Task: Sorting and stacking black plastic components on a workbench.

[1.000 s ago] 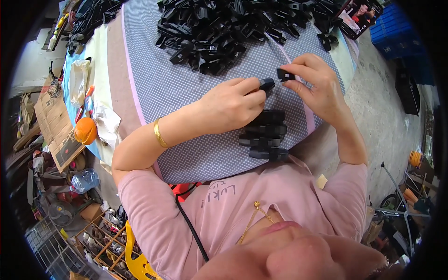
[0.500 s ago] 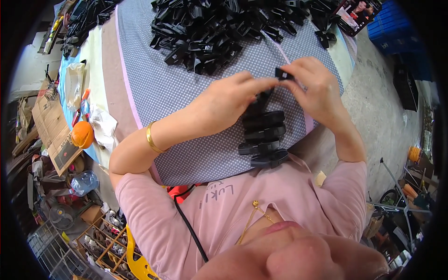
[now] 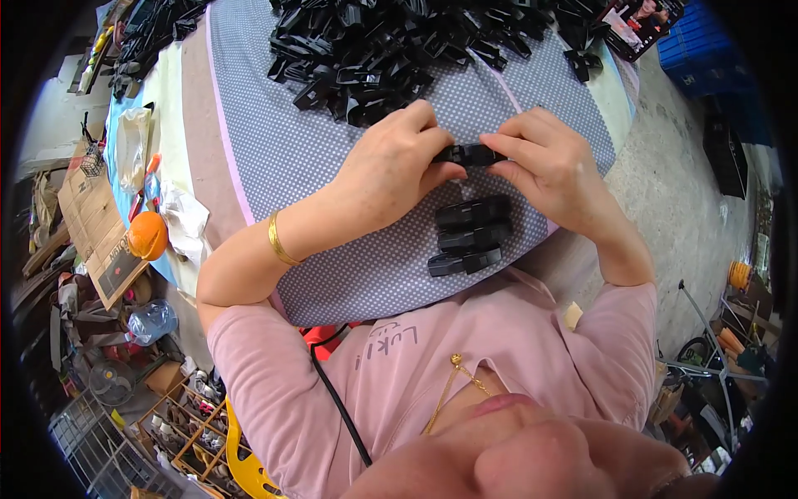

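Note:
Both hands meet over a dotted grey-blue cloth [image 3: 274,150] on the table. My left hand [image 3: 391,170] and my right hand [image 3: 553,162] each pinch one end of a small black plastic buckle [image 3: 470,154] held between them. Just below it, three joined black buckles [image 3: 470,237] lie in a neat row on the cloth, close to my chest. A big heap of loose black plastic parts [image 3: 399,41] covers the far part of the cloth. A gold bangle [image 3: 278,241] circles my left wrist.
At the left edge lie an orange ball-like thing [image 3: 148,234], crumpled white plastic [image 3: 184,220], cardboard [image 3: 87,212] and a plastic bottle [image 3: 150,320]. A blue crate [image 3: 706,41] stands on the concrete floor at the far right. Wire racks fill the lower left.
The two buckle halves that my hands held apart have come together into one piece. Both hands drew closer to the row of joined buckles.

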A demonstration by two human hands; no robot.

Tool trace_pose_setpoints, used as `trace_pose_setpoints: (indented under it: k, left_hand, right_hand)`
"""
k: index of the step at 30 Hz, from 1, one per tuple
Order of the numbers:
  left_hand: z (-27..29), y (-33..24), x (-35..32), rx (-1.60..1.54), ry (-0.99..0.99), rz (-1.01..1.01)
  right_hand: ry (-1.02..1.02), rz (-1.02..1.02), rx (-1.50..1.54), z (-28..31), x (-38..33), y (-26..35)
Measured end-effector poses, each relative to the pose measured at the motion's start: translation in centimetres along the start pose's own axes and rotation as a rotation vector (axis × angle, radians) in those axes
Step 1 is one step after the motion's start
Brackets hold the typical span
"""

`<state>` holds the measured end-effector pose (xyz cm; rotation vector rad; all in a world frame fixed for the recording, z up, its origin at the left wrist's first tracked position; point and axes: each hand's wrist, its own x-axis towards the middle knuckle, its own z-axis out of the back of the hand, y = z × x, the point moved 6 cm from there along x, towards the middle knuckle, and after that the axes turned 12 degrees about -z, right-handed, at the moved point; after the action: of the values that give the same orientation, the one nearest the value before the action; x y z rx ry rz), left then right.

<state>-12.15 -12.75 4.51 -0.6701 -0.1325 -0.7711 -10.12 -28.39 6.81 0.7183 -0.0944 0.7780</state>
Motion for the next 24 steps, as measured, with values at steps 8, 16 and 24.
trace_pose_setpoints:
  k: [8,16,24]
  left_hand:
    - [0.9,1.0,-0.4,-0.101,0.037,0.129]
    - [0.1,-0.2,-0.2,-0.056,-0.063,0.019]
    - [4.2,1.8,1.0,0.153,-0.147,-0.045]
  right_hand:
    - [0.067,-0.003,-0.133,-0.2,0.1,-0.2]
    - [0.072,0.102,0.046,-1.6,0.5,-0.4]
    - [0.527,0.032,0.112,-1.9,0.4,-1.0]
